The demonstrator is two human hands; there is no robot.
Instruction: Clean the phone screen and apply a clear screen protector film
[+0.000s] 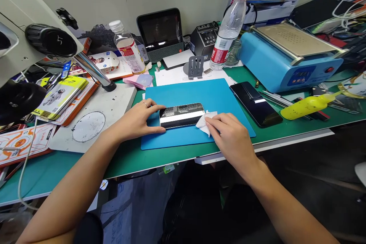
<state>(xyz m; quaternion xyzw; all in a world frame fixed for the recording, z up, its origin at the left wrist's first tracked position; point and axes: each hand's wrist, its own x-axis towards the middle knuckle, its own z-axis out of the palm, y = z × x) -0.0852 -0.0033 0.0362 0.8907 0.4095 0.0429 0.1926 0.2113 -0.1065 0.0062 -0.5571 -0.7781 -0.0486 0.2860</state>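
A smartphone lies on the blue mat, its glossy dark surface up with a bright reflection across it. My left hand grips its left end, thumb on the near edge and fingers at the far edge. Pinched between the thumb and fingers of my right hand is a crumpled white wipe, which covers the phone's right end. Whether the wipe presses on the glass or only the edge, I cannot tell. A second dark phone rests to the right, partly over the mat's edge.
A blue heating-plate machine, a yellow squeeze bottle and tweezers stand or lie at right. Behind the mat are a grey phone stand, two drink bottles and a small display. A microscope stand and boxes crowd the left.
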